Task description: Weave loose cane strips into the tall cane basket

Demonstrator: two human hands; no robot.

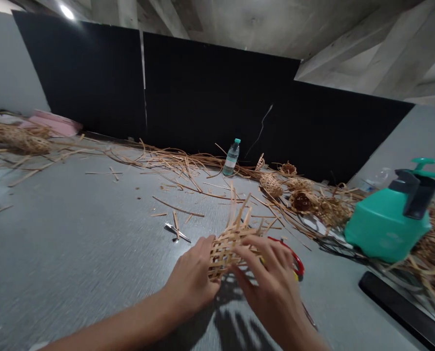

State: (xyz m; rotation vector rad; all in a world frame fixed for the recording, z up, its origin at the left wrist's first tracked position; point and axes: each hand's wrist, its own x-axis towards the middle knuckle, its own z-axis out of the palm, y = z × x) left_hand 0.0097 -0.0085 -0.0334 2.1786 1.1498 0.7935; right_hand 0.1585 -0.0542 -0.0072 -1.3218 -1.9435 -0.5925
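Note:
A small, partly woven basket (224, 251) of pale bamboo-like strips is held just above the grey tabletop, with loose strip ends sticking out at its far side. My left hand (193, 273) grips its left side, fingers behind and thumb below. On the right, my right hand (270, 270) has bent fingers on the weave, and thumb and forefinger close on it near the middle. A tool with a red and yellow handle (298, 265) lies partly hidden behind my right hand. Left of the basket is a slim, pointed metal tool (179, 233) with short strip pieces by it.
A water bottle (231, 158) stands near the black partition (210, 97). Loose strips (181, 168) lie along the back. Several woven baskets (271, 185) sit at the back right, by a green pump sprayer (389, 224). A black elongated object (404, 307) lies at the right.

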